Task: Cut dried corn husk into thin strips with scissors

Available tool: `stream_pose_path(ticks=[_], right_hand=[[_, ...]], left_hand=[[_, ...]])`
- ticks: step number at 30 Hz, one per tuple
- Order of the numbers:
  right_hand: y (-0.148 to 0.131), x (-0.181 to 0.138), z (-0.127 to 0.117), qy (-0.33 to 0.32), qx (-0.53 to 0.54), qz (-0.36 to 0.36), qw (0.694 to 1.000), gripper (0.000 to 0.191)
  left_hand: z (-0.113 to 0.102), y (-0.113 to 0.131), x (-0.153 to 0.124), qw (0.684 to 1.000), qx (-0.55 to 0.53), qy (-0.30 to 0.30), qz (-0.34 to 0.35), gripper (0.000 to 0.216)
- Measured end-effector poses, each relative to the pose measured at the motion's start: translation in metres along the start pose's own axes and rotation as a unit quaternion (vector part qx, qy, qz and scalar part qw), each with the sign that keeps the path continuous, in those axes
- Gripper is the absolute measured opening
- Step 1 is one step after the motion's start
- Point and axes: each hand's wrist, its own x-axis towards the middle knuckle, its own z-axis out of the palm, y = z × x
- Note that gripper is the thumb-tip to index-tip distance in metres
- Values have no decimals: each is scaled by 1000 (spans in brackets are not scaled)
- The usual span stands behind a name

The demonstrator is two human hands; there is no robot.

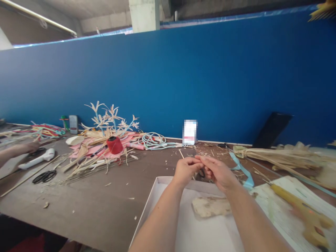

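My left hand [187,169] and my right hand [216,171] meet above the far edge of a white shallow box [160,196]. Both are closed, thumbs and fingertips pinched together and touching. Whatever lies between the fingertips is too small or hidden to name. A dark loop [201,173] shows just under the fingers; whether it is held or lies behind them I cannot tell. Inside the box, beneath my right forearm, is a flat, pale brown rough piece [210,206], partly covered by the arm.
A yellow glue gun [296,203] lies on papers at right, near dried husks [273,157] and blue ribbon [244,171]. At left are a red thread spool [114,145], husk flowers [112,117], black scissors [44,176] and another person's hand [28,147]. A phone [189,133] leans against the blue partition [162,80].
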Motion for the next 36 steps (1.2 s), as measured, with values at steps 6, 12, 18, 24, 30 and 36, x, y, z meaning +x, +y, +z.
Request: stream_pose_path(ticks=[6,12,18,24,30,36], right_hand=[[-26,-4,-12,92,43,-99,990,34],[-58,-20,-28,213,-128,-184,951,30],[-40,-14,-44,144,-544,-63,824,44],[-21,-7,-51,122,-614,12,780,18],[-54,-19,-37,190,-544,-55,816,27],[-63,-21,-19,93,-477,-73,871,37]], left_hand=[[-9,4,4,996,-47,76,-30,25],[-18,6,9,986,-71,152,-12,29],[-23,5,11,982,-106,154,11,33],[-27,14,10,970,-180,163,24,34],[-27,13,9,974,-136,179,33,34],[-12,10,1,995,-91,0,-30,35]])
